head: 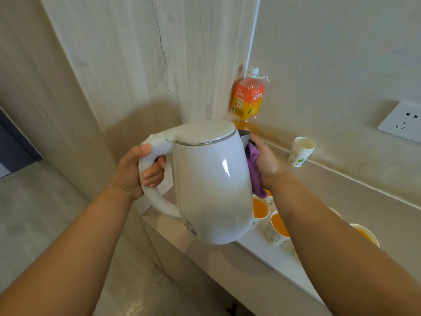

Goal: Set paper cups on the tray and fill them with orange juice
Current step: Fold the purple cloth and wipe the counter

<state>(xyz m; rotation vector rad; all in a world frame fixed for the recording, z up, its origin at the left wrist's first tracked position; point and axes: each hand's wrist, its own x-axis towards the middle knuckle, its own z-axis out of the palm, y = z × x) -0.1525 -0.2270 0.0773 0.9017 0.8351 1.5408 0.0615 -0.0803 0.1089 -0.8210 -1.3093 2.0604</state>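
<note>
Right now our left hand (139, 172) is wrapped around the handle of a white electric kettle (209, 179), fingers curled through the loop and thumb on top. We hold the kettle in the air, lid closed, its metal spout pointing to the far right. Our right hand (264, 165) grips a purple cloth (254, 167) and presses it against the kettle's side just below the spout.

Below and to the right of the kettle, paper cups with a leaf print stand on a white tray (262, 249), which lies along the near left edge of the pale bench (364, 190). Two cups filled with orange juice (259, 209) (279, 226) show between the kettle and our right forearm. Another filled cup (364, 233) shows on the right side of that forearm. More rims peek out around the arm and the cloth, but we cannot tell how many cups there are in all.

Farther back, a stack of empty paper cups (300, 151) stands on the bench near the wall. An orange juice bottle (247, 99) stands in the far corner, partly full. A white wall socket (403, 122) sits on the wall at the right.
</note>
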